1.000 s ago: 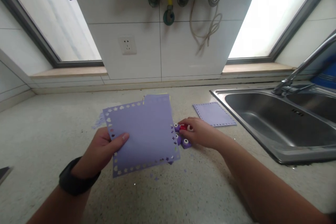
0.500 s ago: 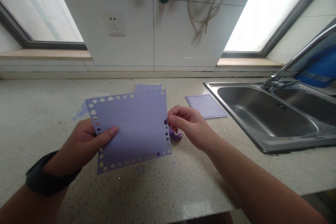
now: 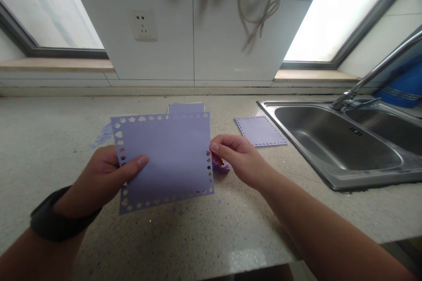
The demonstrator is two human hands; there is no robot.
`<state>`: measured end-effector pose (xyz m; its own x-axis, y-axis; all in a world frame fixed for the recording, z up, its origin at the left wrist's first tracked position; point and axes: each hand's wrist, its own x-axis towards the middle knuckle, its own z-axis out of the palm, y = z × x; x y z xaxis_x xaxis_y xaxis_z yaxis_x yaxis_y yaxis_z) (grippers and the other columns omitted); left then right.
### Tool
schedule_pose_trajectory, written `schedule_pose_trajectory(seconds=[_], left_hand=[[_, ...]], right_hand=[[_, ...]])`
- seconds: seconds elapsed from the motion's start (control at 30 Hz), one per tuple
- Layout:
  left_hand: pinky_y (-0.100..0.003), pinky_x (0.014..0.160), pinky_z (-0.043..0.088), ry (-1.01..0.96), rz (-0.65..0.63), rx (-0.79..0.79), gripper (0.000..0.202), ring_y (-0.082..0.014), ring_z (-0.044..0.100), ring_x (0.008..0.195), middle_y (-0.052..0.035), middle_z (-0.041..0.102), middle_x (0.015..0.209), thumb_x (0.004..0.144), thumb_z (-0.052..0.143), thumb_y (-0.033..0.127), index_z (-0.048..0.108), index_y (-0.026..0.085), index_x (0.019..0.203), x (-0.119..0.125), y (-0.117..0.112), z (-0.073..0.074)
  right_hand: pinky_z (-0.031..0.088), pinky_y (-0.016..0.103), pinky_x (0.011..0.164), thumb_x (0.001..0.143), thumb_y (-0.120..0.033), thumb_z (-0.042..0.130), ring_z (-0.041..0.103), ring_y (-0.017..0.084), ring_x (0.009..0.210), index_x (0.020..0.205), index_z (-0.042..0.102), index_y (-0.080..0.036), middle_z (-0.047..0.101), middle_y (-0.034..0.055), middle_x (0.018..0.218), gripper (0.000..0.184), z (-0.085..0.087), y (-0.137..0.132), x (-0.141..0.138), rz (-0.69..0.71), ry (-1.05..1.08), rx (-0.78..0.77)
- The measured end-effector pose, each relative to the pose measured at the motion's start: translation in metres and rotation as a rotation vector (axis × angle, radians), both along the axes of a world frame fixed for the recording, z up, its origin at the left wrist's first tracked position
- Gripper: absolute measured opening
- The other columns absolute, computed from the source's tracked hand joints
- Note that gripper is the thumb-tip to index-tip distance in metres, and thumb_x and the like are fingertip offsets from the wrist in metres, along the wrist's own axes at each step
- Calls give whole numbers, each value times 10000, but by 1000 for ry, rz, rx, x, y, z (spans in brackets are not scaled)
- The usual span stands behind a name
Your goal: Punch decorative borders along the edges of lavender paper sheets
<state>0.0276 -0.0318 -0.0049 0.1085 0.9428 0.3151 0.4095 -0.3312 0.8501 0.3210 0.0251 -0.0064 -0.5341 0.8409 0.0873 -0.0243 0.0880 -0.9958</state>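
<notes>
Tilted up above the counter is a sheet of purple paper point(image 3: 174, 153), with small flower, heart and star holes punched along its edges. My left hand point(image 3: 112, 169) grips its left side, thumb flat on the front and fingers hidden behind. At the right edge my right hand point(image 3: 235, 156) is closed, thumb and forefinger pinched at the paper's border. Just behind that edge lies a small shiny purple object point(image 3: 224, 167) with a whitish part, mostly hidden; its kind is unclear.
A punched purple paper stack point(image 3: 262, 131) lies right, beside the steel sink point(image 3: 329, 140) with its faucet point(image 3: 349, 94). More purple sheets point(image 3: 186, 108) with yellow edges sit behind the held paper. Purple paper bits point(image 3: 103, 136) are scattered at left. A wall socket point(image 3: 144, 25) is above.
The held sheet has turned slightly, its left side coming a little higher. Both hands keep their hold, and the camera view has shifted slightly.
</notes>
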Motion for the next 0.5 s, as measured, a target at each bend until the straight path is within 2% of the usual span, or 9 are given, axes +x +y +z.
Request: schedule_pose_trajectory(seconds=[0.23,0.5], left_hand=[[-208,472,523,-11,22,4,206,-151,654,555,8,710,622,851,674,236,729,183,660,0,2,-1],[-191,446,500,-36,2,-23,189,-136,639,537,9,718,638,850,684,231,742,181,677,0,2,-2]], right_hand=[[382,276,581,935,-468,618,492,116,627,751,628,-174,570,-9,676,347,2,0,1,-7,-17,24],[377,253,551,877,-368,701,478,99,587,772,656,-178,556,-33,651,221,1,-3,-3,-11,31,20]])
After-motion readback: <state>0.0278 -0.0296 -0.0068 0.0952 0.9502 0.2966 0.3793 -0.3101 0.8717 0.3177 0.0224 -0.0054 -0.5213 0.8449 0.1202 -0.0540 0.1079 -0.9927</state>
